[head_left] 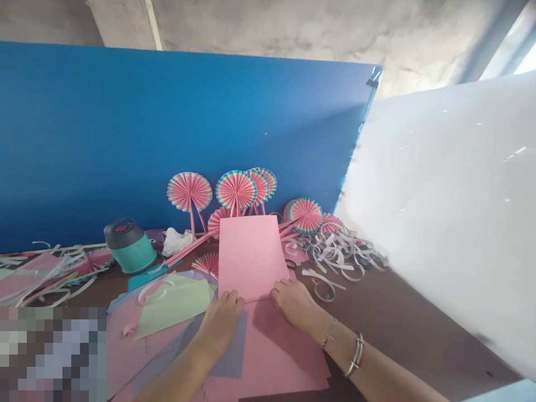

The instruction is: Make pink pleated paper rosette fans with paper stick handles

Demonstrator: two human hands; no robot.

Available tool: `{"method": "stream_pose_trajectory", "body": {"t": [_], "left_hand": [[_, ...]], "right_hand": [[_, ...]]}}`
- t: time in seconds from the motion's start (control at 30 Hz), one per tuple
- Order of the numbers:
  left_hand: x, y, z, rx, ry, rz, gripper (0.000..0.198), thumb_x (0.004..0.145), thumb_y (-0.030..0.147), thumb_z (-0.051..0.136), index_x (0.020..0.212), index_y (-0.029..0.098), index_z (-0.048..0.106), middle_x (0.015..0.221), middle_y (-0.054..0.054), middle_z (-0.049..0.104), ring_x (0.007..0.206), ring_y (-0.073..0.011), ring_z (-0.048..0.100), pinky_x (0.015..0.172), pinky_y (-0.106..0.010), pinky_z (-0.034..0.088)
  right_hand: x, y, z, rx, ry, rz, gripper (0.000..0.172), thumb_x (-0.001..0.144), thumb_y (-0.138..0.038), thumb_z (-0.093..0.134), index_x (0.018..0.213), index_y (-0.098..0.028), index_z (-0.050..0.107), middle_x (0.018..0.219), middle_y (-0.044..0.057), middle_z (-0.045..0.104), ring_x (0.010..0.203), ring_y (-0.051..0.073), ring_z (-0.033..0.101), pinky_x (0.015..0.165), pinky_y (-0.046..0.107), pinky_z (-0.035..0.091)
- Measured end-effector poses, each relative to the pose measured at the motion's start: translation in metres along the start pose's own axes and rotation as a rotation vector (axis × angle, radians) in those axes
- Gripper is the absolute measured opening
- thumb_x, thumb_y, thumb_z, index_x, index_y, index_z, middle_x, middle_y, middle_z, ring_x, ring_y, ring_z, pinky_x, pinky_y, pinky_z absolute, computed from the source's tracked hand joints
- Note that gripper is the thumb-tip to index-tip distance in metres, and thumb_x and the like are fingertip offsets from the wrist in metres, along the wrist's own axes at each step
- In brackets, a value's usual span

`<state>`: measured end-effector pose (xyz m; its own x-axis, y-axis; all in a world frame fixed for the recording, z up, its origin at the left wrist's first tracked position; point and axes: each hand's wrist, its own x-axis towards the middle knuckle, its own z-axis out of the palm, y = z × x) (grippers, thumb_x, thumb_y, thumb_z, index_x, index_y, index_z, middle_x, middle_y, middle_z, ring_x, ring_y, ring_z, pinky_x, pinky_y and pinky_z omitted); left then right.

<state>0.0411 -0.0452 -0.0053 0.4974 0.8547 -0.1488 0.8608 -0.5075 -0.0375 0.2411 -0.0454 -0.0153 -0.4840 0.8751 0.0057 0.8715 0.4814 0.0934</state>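
A pink paper sheet (251, 254) lies on the brown table with its far half raised and bent up at a crease. My left hand (220, 321) presses on the crease at the left, fingers curled and pinched on the paper. My right hand (295, 304) presses the crease at the right, fingers bent down onto the sheet. A bracelet and bangles sit on my right wrist (354, 354). Under the sheet lie more pink sheets (272, 363), a grey-blue one (230, 357) and a pale green one (176, 301).
Several pink and blue pleated paper fans (235, 191) on sticks lean against a blue board (125, 139) at the back. A teal container with a dark lid (129, 244) stands at the left. Curled paper strips (339, 254) pile up at the right, beside a white board (452, 212).
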Motion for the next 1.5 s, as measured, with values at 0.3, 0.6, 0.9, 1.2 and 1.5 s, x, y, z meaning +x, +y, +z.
{"method": "stream_pose_trajectory", "body": {"t": [0.3,0.6,0.9,1.2,1.5], "left_hand": [[0.004,-0.004,0.007,-0.051,0.034,-0.006,0.038,0.078,-0.004,0.032,0.096,0.016,0.059,0.101,-0.009,0.06,0.099,-0.0231,0.054,0.079,-0.033,0.042],[0.014,-0.013,0.011,-0.123,0.098,-0.022,0.033,0.085,0.003,0.03,0.094,0.018,0.059,0.096,-0.006,0.061,0.093,-0.0194,0.053,0.077,-0.031,0.041],[0.012,-0.009,0.012,-0.023,0.098,0.044,0.029,0.081,0.002,0.037,0.092,0.015,0.061,0.095,-0.01,0.06,0.094,-0.0242,0.053,0.079,-0.036,0.042],[0.011,0.002,0.017,0.091,0.084,0.082,0.059,0.08,-0.004,0.038,0.133,0.022,0.042,0.102,-0.012,0.058,0.093,-0.0245,0.056,0.067,-0.03,0.046],[0.004,0.01,0.014,0.104,0.051,-0.072,0.044,0.076,-0.008,0.04,0.113,0.01,0.057,0.101,-0.015,0.059,0.097,-0.0276,0.056,0.073,-0.036,0.049]], "right_hand": [[-0.003,0.002,-0.002,0.079,0.003,0.022,0.02,0.079,-0.004,0.048,0.089,-0.014,0.062,0.097,0.009,0.06,0.092,0.02,0.053,0.073,0.03,0.035],[0.001,0.009,0.004,0.182,0.061,0.085,0.023,0.081,-0.003,0.045,0.093,-0.016,0.06,0.097,0.006,0.061,0.091,0.018,0.053,0.075,0.029,0.033],[0.002,0.003,-0.001,0.021,0.042,0.001,0.013,0.082,-0.01,0.05,0.085,-0.013,0.062,0.092,0.009,0.06,0.089,0.021,0.052,0.073,0.033,0.033],[0.002,-0.014,0.011,-0.132,0.015,-0.05,0.041,0.084,-0.01,0.052,0.123,-0.021,0.05,0.097,0.009,0.059,0.083,0.023,0.055,0.065,0.036,0.035],[-0.004,-0.021,0.002,-0.043,-0.052,0.173,0.023,0.082,-0.003,0.049,0.095,-0.013,0.066,0.095,0.013,0.062,0.089,0.025,0.057,0.071,0.037,0.036]]}}
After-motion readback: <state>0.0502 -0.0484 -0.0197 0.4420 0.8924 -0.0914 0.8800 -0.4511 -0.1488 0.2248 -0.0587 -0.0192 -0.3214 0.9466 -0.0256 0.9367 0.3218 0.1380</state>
